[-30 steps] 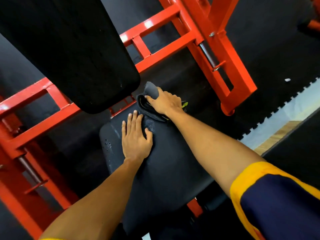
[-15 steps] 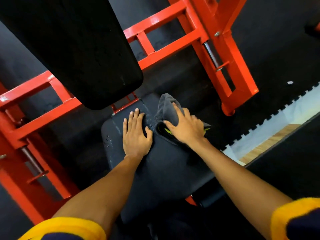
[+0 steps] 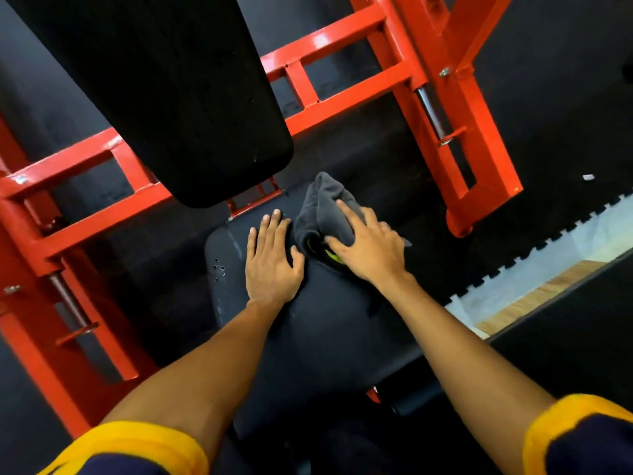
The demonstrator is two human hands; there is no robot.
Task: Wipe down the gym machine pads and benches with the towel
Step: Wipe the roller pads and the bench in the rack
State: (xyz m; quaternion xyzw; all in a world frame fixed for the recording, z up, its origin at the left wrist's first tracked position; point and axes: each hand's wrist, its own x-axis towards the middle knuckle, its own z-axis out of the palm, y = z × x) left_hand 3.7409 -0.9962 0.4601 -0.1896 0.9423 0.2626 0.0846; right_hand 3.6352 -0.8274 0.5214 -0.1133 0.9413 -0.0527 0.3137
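Seat pad (image 3: 335, 337), black, sits centre of view. The left hand (image 3: 274, 265) lies flat on its far half, palm down, fingers straight and together, thumb out toward 3 o'clock; it holds nothing. The towel (image 3: 325, 207), dark grey and bunched, with a yellow-green patch showing under the thumb, rests on the seat's far edge at about 1 o'clock, just beside the left thumb. The right hand (image 3: 371, 250) is spread over the towel, fingers (image 3: 346, 214) splayed and nearly straight, pressing it down rather than gripping it. A few droplets (image 3: 219, 269) sit at the seat's 9 o'clock edge. The back pad (image 3: 164, 90), black, fills 11 o'clock. The red frame (image 3: 329, 108) crosses behind it from 9 to 2 o'clock. Yellow-cuffed sleeves (image 3: 137, 443) at 6 o'clock.
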